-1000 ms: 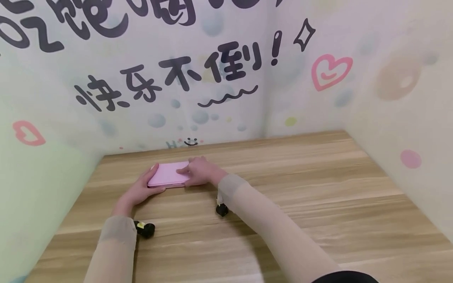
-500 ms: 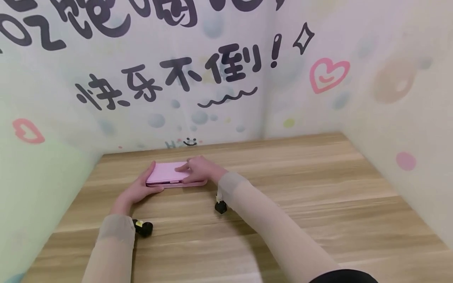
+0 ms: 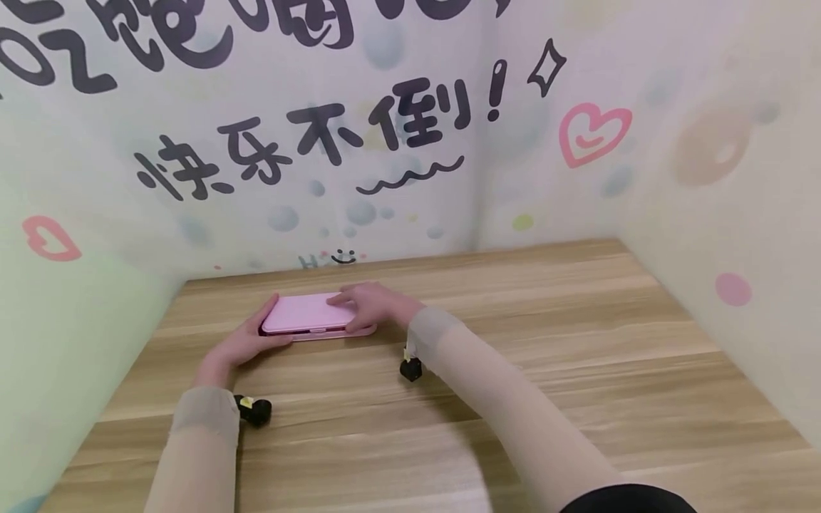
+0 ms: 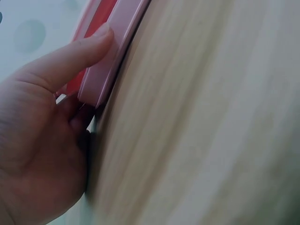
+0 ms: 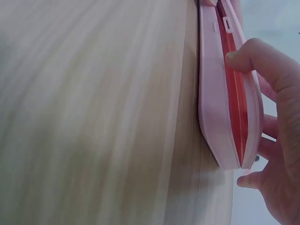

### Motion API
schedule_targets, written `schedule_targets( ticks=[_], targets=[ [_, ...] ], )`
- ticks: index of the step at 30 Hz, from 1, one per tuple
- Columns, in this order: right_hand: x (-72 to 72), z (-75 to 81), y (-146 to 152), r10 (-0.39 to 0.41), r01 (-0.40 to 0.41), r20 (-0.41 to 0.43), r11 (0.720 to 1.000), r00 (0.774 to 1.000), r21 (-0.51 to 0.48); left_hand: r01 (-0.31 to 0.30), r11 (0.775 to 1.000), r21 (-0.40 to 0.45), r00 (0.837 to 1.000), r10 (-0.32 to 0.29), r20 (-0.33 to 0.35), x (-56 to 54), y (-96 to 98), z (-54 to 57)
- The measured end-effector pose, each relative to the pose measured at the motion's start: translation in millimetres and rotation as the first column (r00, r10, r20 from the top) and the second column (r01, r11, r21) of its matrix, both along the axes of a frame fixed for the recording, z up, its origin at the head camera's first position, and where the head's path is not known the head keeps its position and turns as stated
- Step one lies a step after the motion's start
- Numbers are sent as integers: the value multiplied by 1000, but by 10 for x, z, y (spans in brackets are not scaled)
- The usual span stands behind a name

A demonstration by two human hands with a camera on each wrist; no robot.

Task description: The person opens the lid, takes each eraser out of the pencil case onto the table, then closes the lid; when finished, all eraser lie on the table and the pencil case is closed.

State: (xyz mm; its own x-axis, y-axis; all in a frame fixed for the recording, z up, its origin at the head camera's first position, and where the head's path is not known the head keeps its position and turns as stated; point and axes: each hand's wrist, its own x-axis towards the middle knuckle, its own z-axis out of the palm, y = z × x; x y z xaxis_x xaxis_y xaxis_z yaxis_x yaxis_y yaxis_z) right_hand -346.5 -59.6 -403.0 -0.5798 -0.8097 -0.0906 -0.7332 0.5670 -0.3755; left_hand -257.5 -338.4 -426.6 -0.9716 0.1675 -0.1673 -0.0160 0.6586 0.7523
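A pink hinged case point(image 3: 304, 311) lies flat toward the back left of the wooden table. Its lid point(image 5: 254, 112) stands slightly raised along the front, and a red inside point(image 5: 236, 103) shows through the gap. My left hand point(image 3: 246, 343) grips the case's left end; in the left wrist view its thumb point(image 4: 96, 44) presses the front wall of the base. Over the right part of the lid lies my right hand point(image 3: 375, 305). Its thumb point(image 5: 248, 55) is at the lid's front edge beside a small latch point(image 5: 228, 24), while the other fingers reach round the lid's far side, partly hidden.
The table point(image 3: 449, 342) has a wood-grain top. Behind it rises a white wall point(image 3: 410, 206) printed with writing, and side walls stand at left and right. Small black cameras point(image 3: 259, 412) sit at both wrists.
The case's lid has lifted at the front, opening a narrow gap to the red inside. My right hand has shifted slightly right along the lid; the left stays at the left end.
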Motion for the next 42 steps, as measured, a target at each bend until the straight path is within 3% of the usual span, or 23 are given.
schedule_targets(
  ticks=[7,11,19,23,29,36,42],
  targets=[
    [-17,10,208,12,-9,33,998,999,-69,17,999,-36,999,-18,-27,-12,-15,19],
    [-7,7,328,-1,8,63,995,998,-104,19,1000,-2,1000,-19,-24,-4,5,19],
    [-27,-2,477,-11,17,46,992,999,-125,-6,998,63,1000,5,11,13,7,-4],
    [-37,19,500,-25,40,96,986,995,-164,-11,995,99,1000,8,26,27,14,-4],
    [-51,35,530,-83,134,204,959,975,-251,-12,987,160,999,6,36,34,16,-19],
    [-132,21,560,-108,195,260,921,960,-338,24,984,174,1000,-22,-16,29,1,-41],
    [-163,54,585,-134,285,369,874,920,-393,18,985,170,1000,-17,-3,34,1,-26]
  ],
)
